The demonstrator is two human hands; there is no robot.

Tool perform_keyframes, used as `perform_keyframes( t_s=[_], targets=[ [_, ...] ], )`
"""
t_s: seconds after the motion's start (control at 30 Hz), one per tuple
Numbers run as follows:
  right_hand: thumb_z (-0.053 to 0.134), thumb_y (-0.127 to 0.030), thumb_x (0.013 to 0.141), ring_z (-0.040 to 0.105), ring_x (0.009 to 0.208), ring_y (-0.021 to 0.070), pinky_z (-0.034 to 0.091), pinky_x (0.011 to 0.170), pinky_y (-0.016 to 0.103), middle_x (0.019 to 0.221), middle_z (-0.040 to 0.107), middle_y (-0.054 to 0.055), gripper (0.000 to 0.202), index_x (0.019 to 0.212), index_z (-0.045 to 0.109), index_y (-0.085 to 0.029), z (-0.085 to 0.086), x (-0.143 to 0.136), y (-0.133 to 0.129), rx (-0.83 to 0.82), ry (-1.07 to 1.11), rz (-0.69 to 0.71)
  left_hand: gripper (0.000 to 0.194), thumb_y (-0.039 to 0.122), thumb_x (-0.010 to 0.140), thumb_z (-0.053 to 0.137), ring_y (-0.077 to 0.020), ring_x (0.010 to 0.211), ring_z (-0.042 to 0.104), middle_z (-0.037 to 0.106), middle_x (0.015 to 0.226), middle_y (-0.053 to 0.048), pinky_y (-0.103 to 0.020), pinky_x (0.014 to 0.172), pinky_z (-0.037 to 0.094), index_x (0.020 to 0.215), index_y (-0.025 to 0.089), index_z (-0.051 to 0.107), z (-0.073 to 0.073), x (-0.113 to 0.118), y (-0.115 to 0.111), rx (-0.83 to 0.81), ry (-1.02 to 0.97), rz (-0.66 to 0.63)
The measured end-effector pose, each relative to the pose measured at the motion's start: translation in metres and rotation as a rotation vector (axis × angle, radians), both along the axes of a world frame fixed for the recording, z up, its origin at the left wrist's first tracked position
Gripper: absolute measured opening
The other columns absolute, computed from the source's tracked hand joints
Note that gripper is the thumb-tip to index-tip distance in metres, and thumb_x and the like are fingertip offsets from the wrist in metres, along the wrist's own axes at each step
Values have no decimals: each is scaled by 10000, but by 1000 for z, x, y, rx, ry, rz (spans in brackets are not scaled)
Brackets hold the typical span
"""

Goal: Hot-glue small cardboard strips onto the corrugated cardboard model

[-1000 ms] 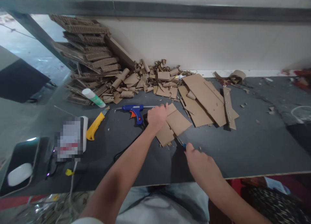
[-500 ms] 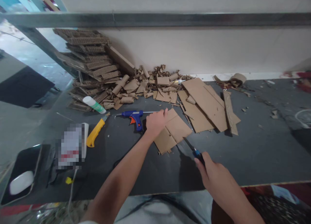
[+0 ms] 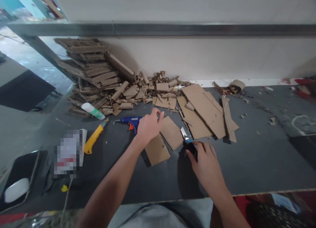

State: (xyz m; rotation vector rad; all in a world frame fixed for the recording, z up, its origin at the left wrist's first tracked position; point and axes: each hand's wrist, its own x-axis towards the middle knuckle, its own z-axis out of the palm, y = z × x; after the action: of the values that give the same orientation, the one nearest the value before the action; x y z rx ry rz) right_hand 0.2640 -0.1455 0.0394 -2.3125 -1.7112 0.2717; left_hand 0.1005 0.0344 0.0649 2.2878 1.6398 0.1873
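My left hand (image 3: 149, 125) is closed, fingers curled at the upper end of a cardboard piece (image 3: 158, 152). Its fingertips are partly hidden. A second cardboard piece (image 3: 172, 133) lies just right of that one, with a narrow gap between them. In my right hand (image 3: 206, 160) is a utility knife (image 3: 189, 144) with a blue and black handle. Its wide blade points up and away, beside the right edge of the second piece. Behind my left hand, a blue hot glue gun (image 3: 129, 121) with an orange trigger is partly covered.
Left on the dark table (image 3: 153, 183) are a yellow cutter (image 3: 93, 139), a glue stick tube (image 3: 93, 110), a blurred box (image 3: 66, 152) and a phone (image 3: 18, 175). Corrugated strips (image 3: 91, 63) are stacked behind, beside cardboard scraps (image 3: 138, 91). Larger cardboard sheets (image 3: 204, 109) lie right.
The two cardboard pieces, joined or touching before, now lie apart. My left hand has shifted left with the left piece. The knife has moved up and left, its blade turned broadside.
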Motion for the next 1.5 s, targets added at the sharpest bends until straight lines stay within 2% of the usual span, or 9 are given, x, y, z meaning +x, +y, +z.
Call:
perform_keyframes(
  t_s=[0.07,0.2,0.33,0.47,0.63,0.93,1.17,1.33,1.5],
  targets=[
    [571,-253,975,639,1026,259,496,909,356,1085,683,125,162,1079,652,-158,10,-7,5,123,217,61,358,481,1051,309,-300,808,727,737,835,-89,-337,723,482,1145,224,540,7,-1,-4,14,16,-20],
    [597,-187,949,678,846,150,524,789,235,985,724,43,105,1004,682,-213,22,-31,16,132,578,275,365,453,1059,279,-314,813,727,736,846,-95,-361,737,495,1153,219,541,15,0,-12,35,50,-87],
    [559,-191,976,698,783,152,527,716,235,876,734,33,138,934,689,-214,9,-45,22,266,600,429,416,421,1062,231,-328,798,732,729,839,-129,-375,702,512,1111,191,574,14,0,-19,39,132,-161],
    [501,-161,997,698,741,170,496,652,253,858,726,47,187,920,668,-197,-10,-48,19,307,413,500,424,394,1060,235,-341,836,740,739,883,-152,-403,716,530,1109,183,600,4,0,-24,4,168,-174],
    [444,-104,975,664,691,189,433,577,271,874,689,74,191,932,611,-186,-25,-51,13,226,216,472,438,361,1059,231,-366,856,743,743,896,-177,-440,724,542,1157,161,607,-3,5,-31,-19,194,-163],
    [403,-67,920,660,763,195,446,648,265,858,667,82,197,882,537,-206,-33,-58,10,168,491,340,449,347,1053,250,-375,849,742,738,892,-202,-476,743,550,1123,147,645,-10,2,-35,-7,208,-187],
    [441,-209,951,650,702,177,446,626,251,790,685,64,138,876,558,-199,-26,-45,25,182,707,134,417,347,1051,254,-358,830,740,734,856,-171,-423,719,525,1112,170,627,-7,8,-51,-110,153,-270],
    [512,-208,921,647,716,169,441,647,249,801,700,43,115,878,618,-206,-16,-23,35,69,668,268,420,374,1056,254,-321,799,727,735,848,-137,-349,679,459,1058,197,636,-11,-3,-44,-66,39,-136],
    [542,-224,916,640,701,170,425,641,256,801,712,42,117,865,645,-207,-8,-1,42,-103,602,336,340,380,1027,390,-206,600,618,630,634,-33,-281,577,314,899,195,644,-18,-19,-43,-78,-215,-168]
  ],
)
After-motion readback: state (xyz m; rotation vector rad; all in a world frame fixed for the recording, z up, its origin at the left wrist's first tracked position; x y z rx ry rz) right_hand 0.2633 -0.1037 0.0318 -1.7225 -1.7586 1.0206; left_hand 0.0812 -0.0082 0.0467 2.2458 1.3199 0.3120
